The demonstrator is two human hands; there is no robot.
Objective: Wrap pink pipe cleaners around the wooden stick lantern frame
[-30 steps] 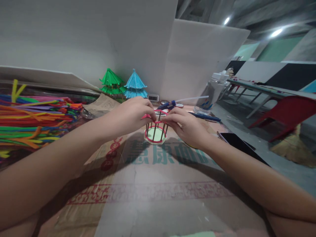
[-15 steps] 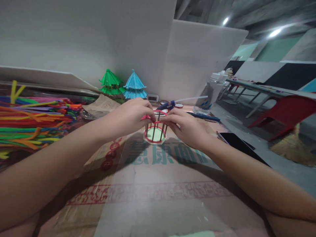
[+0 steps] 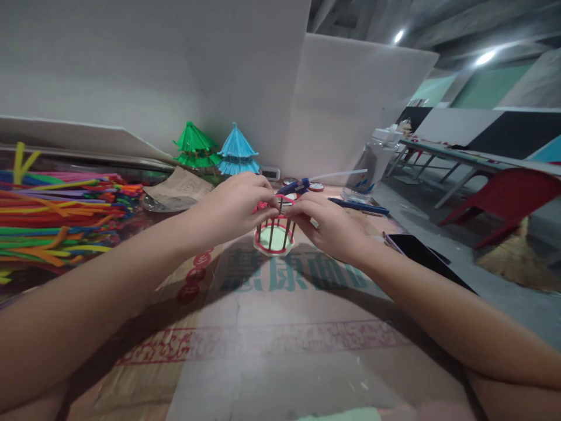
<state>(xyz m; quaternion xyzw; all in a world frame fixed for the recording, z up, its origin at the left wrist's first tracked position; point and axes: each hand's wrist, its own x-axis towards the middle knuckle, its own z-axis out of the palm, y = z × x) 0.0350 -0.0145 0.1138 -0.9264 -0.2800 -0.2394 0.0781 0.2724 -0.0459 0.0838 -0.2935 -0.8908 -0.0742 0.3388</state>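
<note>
A small cage-like frame stands upright on the cardboard, with several thin brown posts (image 3: pixel 271 238) rising from a pale green base (image 3: pixel 275 242) edged in red. Round the tops of the posts runs a red pipe cleaner (image 3: pixel 287 199). My left hand (image 3: pixel 240 202) pinches it on the left side, fingertips at the post tops. From the right, my right hand (image 3: pixel 328 222) has thumb and fingers closed on the same red strip at the rim. The fingers hide parts of the strip and some post ends.
Bundles of coloured pipe cleaners (image 3: pixel 56 216) lie at left. Green (image 3: pixel 196 143) and blue (image 3: pixel 238 149) tiered roofs stand at the back. A blue glue gun (image 3: pixel 298 187) lies behind the frame. At right are a clear bottle (image 3: pixel 366 164), a dark blue tool (image 3: pixel 359 206) and a phone (image 3: pixel 425 257).
Both hands stay at the red rim with only slight finger shifts; the left fingertips have moved slightly right. The whole view has drifted a little.
</note>
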